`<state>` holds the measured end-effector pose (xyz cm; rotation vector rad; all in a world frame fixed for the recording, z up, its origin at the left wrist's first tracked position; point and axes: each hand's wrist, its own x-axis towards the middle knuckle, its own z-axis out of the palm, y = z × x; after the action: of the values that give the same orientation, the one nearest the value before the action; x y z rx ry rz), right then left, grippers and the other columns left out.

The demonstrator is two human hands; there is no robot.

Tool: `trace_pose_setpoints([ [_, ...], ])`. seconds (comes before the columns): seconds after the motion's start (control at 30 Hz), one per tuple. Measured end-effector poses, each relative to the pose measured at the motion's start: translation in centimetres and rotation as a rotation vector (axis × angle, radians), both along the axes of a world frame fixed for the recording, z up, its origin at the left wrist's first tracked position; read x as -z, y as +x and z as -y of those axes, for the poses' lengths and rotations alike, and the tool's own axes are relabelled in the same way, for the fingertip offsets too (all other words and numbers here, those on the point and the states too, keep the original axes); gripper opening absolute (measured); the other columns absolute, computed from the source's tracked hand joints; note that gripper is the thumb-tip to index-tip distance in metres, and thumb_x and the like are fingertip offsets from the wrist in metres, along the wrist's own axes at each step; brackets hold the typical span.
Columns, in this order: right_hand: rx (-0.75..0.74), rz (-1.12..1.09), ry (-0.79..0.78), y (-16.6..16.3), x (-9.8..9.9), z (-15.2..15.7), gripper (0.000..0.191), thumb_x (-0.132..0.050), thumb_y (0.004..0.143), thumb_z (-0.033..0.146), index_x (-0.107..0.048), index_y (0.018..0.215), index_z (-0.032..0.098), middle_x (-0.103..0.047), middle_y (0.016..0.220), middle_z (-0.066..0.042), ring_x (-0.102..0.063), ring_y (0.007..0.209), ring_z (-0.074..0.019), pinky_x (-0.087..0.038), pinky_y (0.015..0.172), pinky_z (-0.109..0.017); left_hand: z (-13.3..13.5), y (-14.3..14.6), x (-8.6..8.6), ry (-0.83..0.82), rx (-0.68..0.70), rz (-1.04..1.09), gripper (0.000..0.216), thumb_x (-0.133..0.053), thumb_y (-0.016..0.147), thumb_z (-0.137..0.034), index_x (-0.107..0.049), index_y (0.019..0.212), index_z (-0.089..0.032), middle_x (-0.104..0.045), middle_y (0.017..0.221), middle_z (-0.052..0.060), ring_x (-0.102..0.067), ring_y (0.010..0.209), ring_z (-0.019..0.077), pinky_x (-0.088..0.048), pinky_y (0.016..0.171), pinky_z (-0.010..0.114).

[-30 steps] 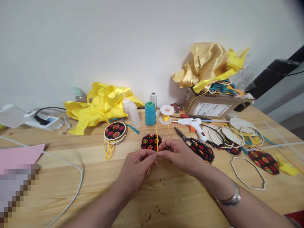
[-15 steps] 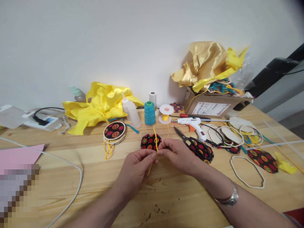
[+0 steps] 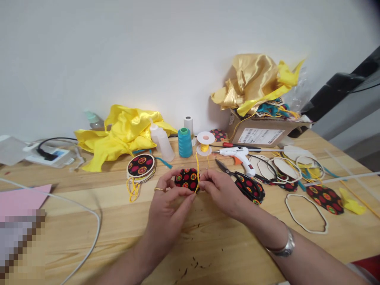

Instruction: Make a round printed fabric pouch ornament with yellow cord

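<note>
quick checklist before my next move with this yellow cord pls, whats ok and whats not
1. Right hand pinching the yellow cord: ok.
2. Left hand gripping the cord: cannot tell; fingers spread, thumb at the cord.
3. Cord free of tangles above the hands: ok, it runs straight up.
4. Patterned fabric piece close by: ok, just behind the fingertips.
5. Scissors out of the way: ok, lying beside the right hand, blades pointing away.
6. Glue gun off: cannot tell.
</note>
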<state>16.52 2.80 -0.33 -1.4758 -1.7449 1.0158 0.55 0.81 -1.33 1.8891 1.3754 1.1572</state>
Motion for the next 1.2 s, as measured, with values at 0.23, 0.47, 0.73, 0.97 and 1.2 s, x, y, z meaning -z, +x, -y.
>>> trace_pose_setpoints([
  [0.23,-0.013,-0.224,-0.130,-0.2,0.5,0.2,0.012,-0.049,0.076,0.021,-0.049,0.065,0.018,-0.043,0.053,0.005,-0.039,0.051,-0.0087,-0.030,0.050,-0.021,1.0,0.4,0.6,0.268,0.113,-0.186,0.021,-0.056,0.074,-0.006,-0.068,0.075,-0.023,-0.032,0.135,0.005,-0.042,0.111,0.0256,-0.042,0.087,0.042],
  [0.47,-0.021,-0.458,-0.280,-1.0,0.7,0.5,0.012,-0.050,0.073,0.022,-0.046,0.062,0.018,-0.040,0.051,0.006,-0.036,0.046,-0.0067,-0.029,0.044,-0.019,1.0,0.6,0.9,0.274,0.197,-0.178,0.025,-0.050,0.076,-0.001,-0.066,0.079,-0.019,-0.020,0.142,0.007,-0.041,0.119,0.0241,-0.041,0.095,0.040],
  [0.73,-0.025,-0.207,-0.105,-0.7,0.2,0.4,0.011,-0.049,0.074,0.016,-0.049,0.063,0.018,-0.046,0.056,0.004,-0.042,0.055,-0.0091,-0.033,0.052,-0.021,1.0,0.5,0.4,-0.256,0.196,0.258,0.007,-0.055,0.076,-0.016,-0.051,0.081,-0.020,-0.058,0.110,0.009,-0.055,0.105,0.0233,-0.046,0.087,0.038],
  [0.97,-0.051,-0.024,-0.022,-0.8,-0.5,0.9,0.011,-0.050,0.077,0.015,-0.054,0.066,0.017,-0.055,0.064,0.002,-0.048,0.062,-0.0104,-0.034,0.057,-0.022,-0.3,0.7,-0.2,-0.652,0.136,0.537,0.031,-0.063,0.068,-0.019,-0.052,0.097,-0.017,-0.061,0.093,0.004,-0.060,0.079,0.0142,-0.048,0.072,0.027],
  [1.2,-0.063,-0.006,-0.018,-0.8,-0.5,0.8,0.011,-0.051,0.077,0.016,-0.056,0.068,0.018,-0.059,0.067,0.001,-0.052,0.066,-0.0113,-0.036,0.061,-0.023,0.0,0.6,-1.1,-0.695,0.182,0.470,0.017,-0.057,0.072,-0.018,-0.061,0.088,-0.017,-0.062,0.080,0.001,-0.053,0.069,0.0124,-0.044,0.060,0.022],
])
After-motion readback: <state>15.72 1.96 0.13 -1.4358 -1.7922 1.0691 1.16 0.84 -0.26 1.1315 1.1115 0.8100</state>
